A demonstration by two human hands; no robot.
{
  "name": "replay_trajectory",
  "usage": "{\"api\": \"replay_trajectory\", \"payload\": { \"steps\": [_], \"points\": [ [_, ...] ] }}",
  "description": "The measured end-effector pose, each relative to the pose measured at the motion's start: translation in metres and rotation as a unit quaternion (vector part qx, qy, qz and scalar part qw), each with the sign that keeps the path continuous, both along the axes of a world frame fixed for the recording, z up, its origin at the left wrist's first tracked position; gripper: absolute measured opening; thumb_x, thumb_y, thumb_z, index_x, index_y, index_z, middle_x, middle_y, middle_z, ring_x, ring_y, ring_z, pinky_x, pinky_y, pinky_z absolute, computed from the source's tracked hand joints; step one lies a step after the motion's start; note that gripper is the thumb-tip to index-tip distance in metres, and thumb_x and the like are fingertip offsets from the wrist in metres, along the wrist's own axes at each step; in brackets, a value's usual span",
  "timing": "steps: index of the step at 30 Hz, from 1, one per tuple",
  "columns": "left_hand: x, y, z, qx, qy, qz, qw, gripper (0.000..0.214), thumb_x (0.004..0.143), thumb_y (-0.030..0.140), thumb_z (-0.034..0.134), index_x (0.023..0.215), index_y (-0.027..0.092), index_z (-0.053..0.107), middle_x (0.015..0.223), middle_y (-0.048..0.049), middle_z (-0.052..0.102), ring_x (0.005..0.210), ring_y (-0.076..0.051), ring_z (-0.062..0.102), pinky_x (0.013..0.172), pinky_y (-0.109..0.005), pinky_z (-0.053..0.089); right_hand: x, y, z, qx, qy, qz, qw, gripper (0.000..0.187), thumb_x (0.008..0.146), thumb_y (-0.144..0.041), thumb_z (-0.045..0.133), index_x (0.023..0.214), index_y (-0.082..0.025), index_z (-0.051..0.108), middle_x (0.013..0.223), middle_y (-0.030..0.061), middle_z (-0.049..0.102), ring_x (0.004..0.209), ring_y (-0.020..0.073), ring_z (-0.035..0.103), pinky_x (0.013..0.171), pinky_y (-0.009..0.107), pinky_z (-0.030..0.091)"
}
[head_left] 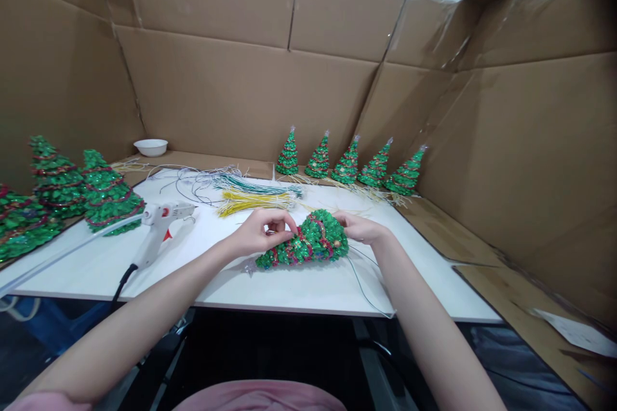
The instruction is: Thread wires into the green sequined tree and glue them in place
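A green sequined cone tree (pixel 308 243) with red garland lies on its side on the white table (pixel 313 286), tip pointing left. My left hand (pixel 263 229) pinches at its upper side, fingers closed. My right hand (pixel 359 228) grips the wide base end. A thin wire (pixel 359 279) trails from the base toward the table's front edge.
A white glue gun (pixel 161 221) lies left of the hands. Yellow and green wire bundles (pixel 255 196) sit behind them. Several small trees (pixel 347 160) line the back; three bigger trees (pixel 103 192) stand at left. A white bowl (pixel 150 146) sits far left. Cardboard walls surround everything.
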State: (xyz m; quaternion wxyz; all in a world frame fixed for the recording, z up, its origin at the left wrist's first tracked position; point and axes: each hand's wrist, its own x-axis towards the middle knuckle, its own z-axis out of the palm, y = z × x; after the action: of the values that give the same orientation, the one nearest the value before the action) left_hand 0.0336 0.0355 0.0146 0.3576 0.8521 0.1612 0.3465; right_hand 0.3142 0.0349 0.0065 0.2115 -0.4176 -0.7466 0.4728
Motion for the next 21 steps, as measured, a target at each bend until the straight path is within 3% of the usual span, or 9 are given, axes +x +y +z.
{"api": "replay_trajectory", "payload": {
  "steps": [11,21],
  "points": [
    [0.0007,0.0003,-0.002,0.0,0.018,-0.024,1.0,0.01,0.083,0.021,0.058,0.086,0.014,0.065,0.063,0.0025,0.055,0.055,-0.008,0.049,0.054,-0.019,0.036,0.0011,0.0017,-0.0024,-0.007,0.004,0.016,1.0,0.033,0.064,-0.031,0.074,0.092,-0.015,0.07,0.102,0.0062,0.07,0.098,0.0242,0.062,0.09,0.04,0.047],
    [-0.0011,0.0003,-0.0025,0.005,-0.009,-0.01,1.0,0.01,0.078,0.014,0.055,0.083,0.014,0.064,0.05,0.0076,0.04,0.049,-0.008,0.036,0.05,-0.019,0.03,0.0015,0.0014,-0.0021,-0.002,0.004,0.021,1.0,0.035,0.069,-0.035,0.072,0.098,-0.015,0.07,0.109,0.0078,0.069,0.102,0.0251,0.061,0.093,0.041,0.046]
  ]
}}
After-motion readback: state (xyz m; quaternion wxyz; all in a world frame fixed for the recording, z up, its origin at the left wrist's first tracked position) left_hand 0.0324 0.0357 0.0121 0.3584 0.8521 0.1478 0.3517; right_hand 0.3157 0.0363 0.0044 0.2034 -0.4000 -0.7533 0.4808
